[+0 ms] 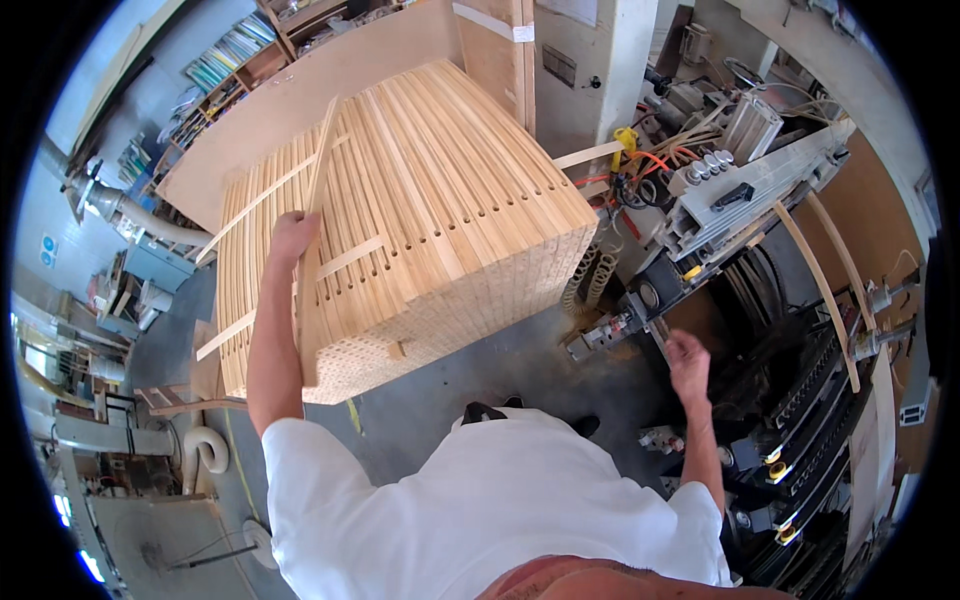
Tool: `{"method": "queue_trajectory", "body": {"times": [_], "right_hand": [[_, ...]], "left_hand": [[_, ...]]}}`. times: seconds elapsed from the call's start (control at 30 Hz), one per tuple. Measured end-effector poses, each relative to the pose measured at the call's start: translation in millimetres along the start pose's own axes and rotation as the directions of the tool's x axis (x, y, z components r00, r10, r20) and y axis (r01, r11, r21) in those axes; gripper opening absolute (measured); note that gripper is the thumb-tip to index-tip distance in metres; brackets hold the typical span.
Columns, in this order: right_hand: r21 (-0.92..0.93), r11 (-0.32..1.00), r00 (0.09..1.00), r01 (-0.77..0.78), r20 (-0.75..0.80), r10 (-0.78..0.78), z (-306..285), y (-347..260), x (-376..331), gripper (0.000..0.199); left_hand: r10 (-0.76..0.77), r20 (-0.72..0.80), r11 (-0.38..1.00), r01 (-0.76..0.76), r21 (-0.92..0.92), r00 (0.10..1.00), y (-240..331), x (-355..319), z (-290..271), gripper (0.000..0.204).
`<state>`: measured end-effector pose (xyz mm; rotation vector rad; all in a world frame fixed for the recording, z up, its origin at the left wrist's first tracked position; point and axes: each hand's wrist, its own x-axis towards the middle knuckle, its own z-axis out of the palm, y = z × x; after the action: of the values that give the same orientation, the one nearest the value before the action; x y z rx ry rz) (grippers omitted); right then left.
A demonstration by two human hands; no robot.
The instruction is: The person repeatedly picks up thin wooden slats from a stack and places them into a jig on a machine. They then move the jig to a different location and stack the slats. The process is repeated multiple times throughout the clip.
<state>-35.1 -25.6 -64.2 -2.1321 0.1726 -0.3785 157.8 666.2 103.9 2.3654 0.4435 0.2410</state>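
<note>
My left hand (293, 237) is closed around a long pale wooden slat (326, 150). The slat lies lengthwise over a large stack of similar wooden pieces (440, 170), and its near end passes beside my forearm. A row of dark round holes runs across the stack's top close to its near edge. Thin crosswise strips (352, 258) rest on top as well. Apart from the stack, my right hand (688, 362) hangs in the air beside the machine, fingers curled in, with no object visible in them.
At right stands a machine with a metal beam (760, 185), hoses and black tracks. Two curved wooden slats (822, 290) lean across it. A large brown board (400, 45) rises behind the stack. Shelves (262, 65) fill the back left; a bent duct hose (205, 450) stands at lower left.
</note>
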Motion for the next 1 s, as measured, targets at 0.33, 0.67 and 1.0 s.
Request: {"method": "queue_trajectory", "body": {"times": [0.33, 0.67, 1.0], "right_hand": [[-0.155, 0.91, 0.922, -0.385, -0.099, 0.374, 20.1, 18.0, -146.9, 0.023], [-0.173, 0.799, 0.811, -0.576, -0.244, 0.532, -17.5, 5.3, -226.5, 0.03], [-0.272, 0.584, 0.551, -0.765, -0.746, 0.375, -61.3, -29.8, -445.5, 0.033]], "left_hand": [[-0.018, 0.055, 0.988, 0.009, 0.157, 0.998, 24.5, 97.2, 83.1, 0.049], [0.549, -0.305, 0.81, -0.585, -0.036, 0.779, 112.0, -61.0, 107.7, 0.044], [0.695, 0.715, 0.698, -0.318, -0.642, 0.081, 187.1, -446.5, 324.5, 0.026]]}}
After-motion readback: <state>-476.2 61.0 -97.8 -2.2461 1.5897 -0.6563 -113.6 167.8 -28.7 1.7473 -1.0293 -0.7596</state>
